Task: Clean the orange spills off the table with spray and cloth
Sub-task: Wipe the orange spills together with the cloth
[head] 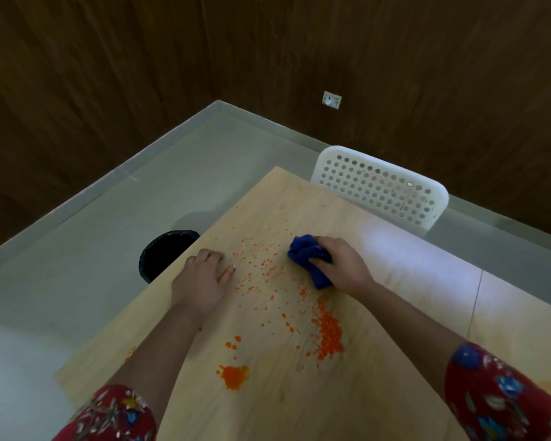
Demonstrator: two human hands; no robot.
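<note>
Orange spills (277, 281) speckle the middle of the light wooden table (395, 361). A dense orange patch (330, 337) lies nearer me, and a bigger orange blot (234, 377) sits at the near left. My right hand (344, 265) grips a crumpled blue cloth (309, 259) pressed on the table at the far right edge of the speckles. My left hand (201, 278) rests flat on the table, left of the speckles, fingers spread. No spray bottle is in view.
A black bin (163, 253) stands on the floor beyond the table's left edge. A white perforated chair back (382, 189) stands at the table's far side. Dark wood-panelled walls meet in the corner behind.
</note>
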